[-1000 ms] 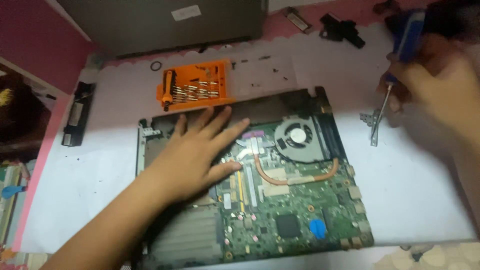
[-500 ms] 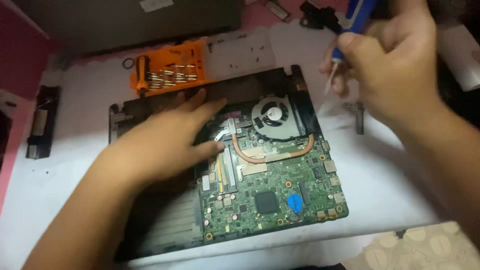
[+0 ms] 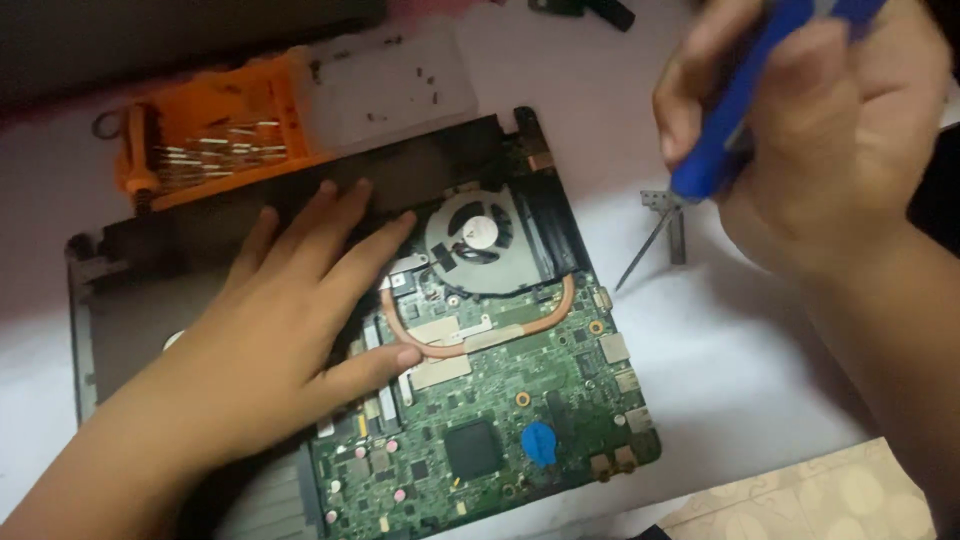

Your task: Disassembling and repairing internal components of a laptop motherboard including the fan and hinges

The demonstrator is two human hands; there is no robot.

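Left hand (image 3: 275,335) spread flat, pinning the opened laptop (image 3: 440,330) at centre frame. Right hand (image 3: 800,140) wrapped round blue screwdriver (image 3: 725,125), upper right (tip hovering off-board). Probably mid-unscrewing; calls for seating the tip squarely.

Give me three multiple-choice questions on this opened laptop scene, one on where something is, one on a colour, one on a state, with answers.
1. Where does the left hand rest?
A. flat on the laptop
B. on the bit case
C. off the table
2. What colour is the screwdriver handle?
A. red
B. blue
C. yellow
3. Where is the screwdriver tip?
A. in the fan
B. in the bit case
C. in the air over the table, right of the laptop

Answers: 1 A, palm and fingers lie across the laptop's left part. 2 B, the grip in the right hand is blue. 3 C, the tip hangs beside the board's edge, touching nothing.
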